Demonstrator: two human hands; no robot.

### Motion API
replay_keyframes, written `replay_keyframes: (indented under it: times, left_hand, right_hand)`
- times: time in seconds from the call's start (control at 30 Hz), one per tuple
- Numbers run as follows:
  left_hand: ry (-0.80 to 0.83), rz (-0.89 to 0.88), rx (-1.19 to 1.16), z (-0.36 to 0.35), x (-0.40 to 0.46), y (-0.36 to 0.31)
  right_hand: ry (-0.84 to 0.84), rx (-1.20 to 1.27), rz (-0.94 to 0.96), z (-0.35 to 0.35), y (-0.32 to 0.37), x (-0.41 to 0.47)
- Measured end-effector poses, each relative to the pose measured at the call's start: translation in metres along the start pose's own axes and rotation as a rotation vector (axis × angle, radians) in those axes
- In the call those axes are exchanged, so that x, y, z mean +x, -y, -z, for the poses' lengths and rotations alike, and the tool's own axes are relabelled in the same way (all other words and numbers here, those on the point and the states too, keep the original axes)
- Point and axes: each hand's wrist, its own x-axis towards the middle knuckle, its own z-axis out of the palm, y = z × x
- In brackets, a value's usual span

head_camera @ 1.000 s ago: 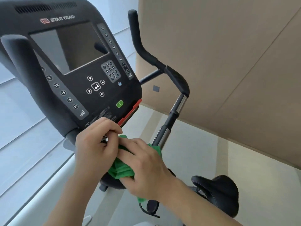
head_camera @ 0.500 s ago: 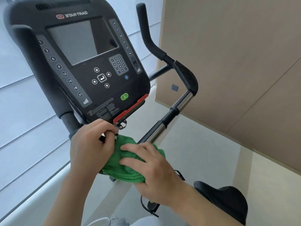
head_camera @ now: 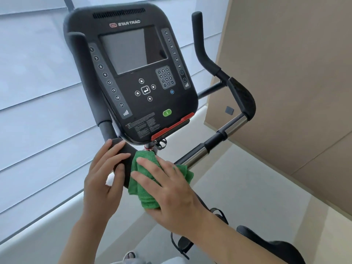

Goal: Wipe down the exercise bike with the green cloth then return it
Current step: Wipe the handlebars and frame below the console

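The wiping step is under way. The right hand lies flat on the green cloth, fingers straight, pressing it onto the dark bar of the exercise bike just below the console. The cloth sits at about 6 o'clock from the console, bunched over the spot where the bars meet. The left hand is just beside the cloth at 9 o'clock, with its fingers spread on the rounded end of the bar and clamped on nothing (it seems to steady the bike).

Most of the bike looks not yet wiped, so I think the job is near its start. The next move probably calls for sliding the cloth along the shiny rail toward 2 o'clock, or up onto the console.

The red strip and a small clip under it hang close above the cloth, so it could snag there. The wall panel is near the far handle at 3 o'clock. There is open room over the floor toward 4 o'clock. The seat is at 5 o'clock.
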Motion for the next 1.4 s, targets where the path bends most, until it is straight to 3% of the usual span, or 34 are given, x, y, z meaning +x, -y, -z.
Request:
replay_keyframes:
  times: [0.23,0.47,0.63,0.97,1.2,1.4]
  left_hand:
    - [0.117,0.106,-0.220,0.020,0.023,0.008]
    - [0.022,0.131,-0.428,0.035,0.044,0.027]
    - [-0.026,0.196,-0.522,0.064,0.058,0.055]
    - [0.027,0.219,-0.648,0.120,0.064,0.100]
    - [0.141,0.264,-0.599,0.141,0.047,0.109]
    - [0.207,0.229,-0.598,0.152,0.036,0.116]
  right_hand:
    - [-0.142,-0.046,0.059,-0.017,0.004,-0.005]
    - [-0.326,-0.226,-0.038,-0.033,0.037,0.017]
    - [-0.341,-0.382,-0.123,-0.045,0.067,0.041]
    - [-0.302,-0.768,-0.282,-0.078,0.103,0.135]
    - [-0.331,-0.705,-0.299,-0.080,0.105,0.135]
    - [-0.375,-0.563,-0.222,-0.073,0.092,0.044]
